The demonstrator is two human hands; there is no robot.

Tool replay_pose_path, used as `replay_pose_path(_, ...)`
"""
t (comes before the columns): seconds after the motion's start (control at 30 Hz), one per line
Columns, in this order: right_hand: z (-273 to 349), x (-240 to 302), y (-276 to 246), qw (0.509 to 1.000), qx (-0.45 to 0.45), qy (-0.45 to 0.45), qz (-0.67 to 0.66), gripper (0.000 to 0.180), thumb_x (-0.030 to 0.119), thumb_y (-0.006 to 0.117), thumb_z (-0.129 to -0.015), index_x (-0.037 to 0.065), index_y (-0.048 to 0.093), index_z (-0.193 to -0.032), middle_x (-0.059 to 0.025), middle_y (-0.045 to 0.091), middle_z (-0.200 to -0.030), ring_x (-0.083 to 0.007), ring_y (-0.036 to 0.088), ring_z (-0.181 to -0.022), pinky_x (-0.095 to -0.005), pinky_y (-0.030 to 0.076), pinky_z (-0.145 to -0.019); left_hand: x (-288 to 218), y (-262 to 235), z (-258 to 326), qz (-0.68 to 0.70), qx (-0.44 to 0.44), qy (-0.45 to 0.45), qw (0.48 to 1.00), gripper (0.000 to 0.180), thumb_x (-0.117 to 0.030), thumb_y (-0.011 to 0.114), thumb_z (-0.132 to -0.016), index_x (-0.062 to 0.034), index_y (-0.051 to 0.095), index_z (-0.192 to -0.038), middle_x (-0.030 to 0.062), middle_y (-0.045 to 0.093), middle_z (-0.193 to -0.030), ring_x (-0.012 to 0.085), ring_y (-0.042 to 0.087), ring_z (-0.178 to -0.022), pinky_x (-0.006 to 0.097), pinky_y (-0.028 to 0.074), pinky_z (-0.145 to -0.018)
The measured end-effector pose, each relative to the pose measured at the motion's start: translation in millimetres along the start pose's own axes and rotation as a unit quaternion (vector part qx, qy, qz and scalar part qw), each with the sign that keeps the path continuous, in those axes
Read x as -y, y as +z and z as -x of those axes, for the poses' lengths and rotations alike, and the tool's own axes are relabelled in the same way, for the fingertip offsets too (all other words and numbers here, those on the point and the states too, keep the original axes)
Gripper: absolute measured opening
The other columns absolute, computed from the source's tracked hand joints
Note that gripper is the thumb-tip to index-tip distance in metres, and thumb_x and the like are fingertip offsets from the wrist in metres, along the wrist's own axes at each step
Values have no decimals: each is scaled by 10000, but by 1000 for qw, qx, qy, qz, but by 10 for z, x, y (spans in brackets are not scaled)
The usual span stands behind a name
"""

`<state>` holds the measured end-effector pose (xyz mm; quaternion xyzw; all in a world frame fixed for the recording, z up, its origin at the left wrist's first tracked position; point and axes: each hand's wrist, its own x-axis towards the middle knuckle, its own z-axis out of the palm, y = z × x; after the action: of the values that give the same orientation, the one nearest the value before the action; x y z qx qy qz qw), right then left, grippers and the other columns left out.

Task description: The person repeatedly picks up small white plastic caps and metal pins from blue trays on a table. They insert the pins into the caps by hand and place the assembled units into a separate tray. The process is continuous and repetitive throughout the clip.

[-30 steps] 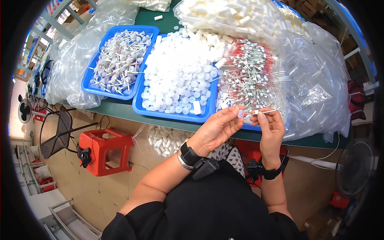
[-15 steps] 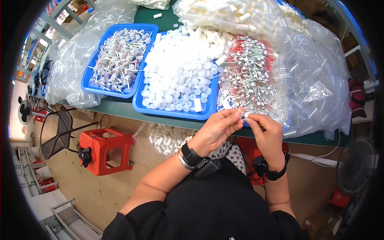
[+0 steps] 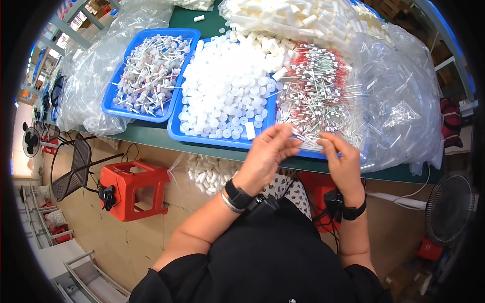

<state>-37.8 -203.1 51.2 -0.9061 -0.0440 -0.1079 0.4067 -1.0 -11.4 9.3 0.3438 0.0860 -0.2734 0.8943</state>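
Observation:
My left hand (image 3: 268, 154) is raised over the front edge of the trays, thumb and fingers pinched on a thin white pin-like piece (image 3: 298, 135), smeared by motion. A short gap to the right, my right hand (image 3: 344, 160) has its thumb and forefinger pressed together; whatever lies between them is too small to make out. Just beyond both hands is a heap of thin pins with red and white ends (image 3: 318, 86). Left of it, a blue tray (image 3: 202, 139) holds many translucent white round caps (image 3: 222, 96), with a white cylinder (image 3: 250, 131) near its front.
At the left, another blue tray (image 3: 108, 108) holds capped pins. Bags of white cylinders (image 3: 298, 20) lie at the back of the green table (image 3: 113, 135), and clear plastic bags (image 3: 399, 111) cover its right end. Below are a red stool (image 3: 132, 189) and a fan (image 3: 448, 209).
My hands have moved apart. The left went up and left with the thin piece; the right shifted slightly right. Before, their fingertips met at a small white piece.

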Motion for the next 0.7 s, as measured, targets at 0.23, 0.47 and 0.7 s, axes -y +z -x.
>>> replay_pose_path(0.23, -124, -205, -9, 933, 112, -156, 305, 65, 71, 672, -820, 44, 645, -767, -121, 678, -779, -288, 665, -719, -396, 513, -637, -140, -120, -55, -45, -39, 66, 996, 322, -257, 607, -991, -17, 582, -1204, 89, 662, -991, 167, 681, -900, 278, 567, -802)
replay_pose_path(0.47, -261, -256, 248, 938, 130, -78, 311, 102, 144, 694, -814, 55, 665, -774, -134, 656, -702, -329, 656, -638, -428, 511, -614, -68, -112, -56, -59, -34, 49, 997, 329, -244, 607, -992, 4, 574, -1206, 93, 664, -991, 160, 679, -885, 275, 561, -793)
replay_pose_path(0.7, -274, -249, 159, 978, 93, -63, 177, 116, 131, 722, -815, 29, 681, -852, -128, 674, -793, -311, 638, -663, -396, 497, -612, -66, -120, -70, -30, -34, 48, 998, 326, -236, 610, -990, 6, 570, -1204, 101, 655, -998, 184, 681, -927, 284, 567, -817)
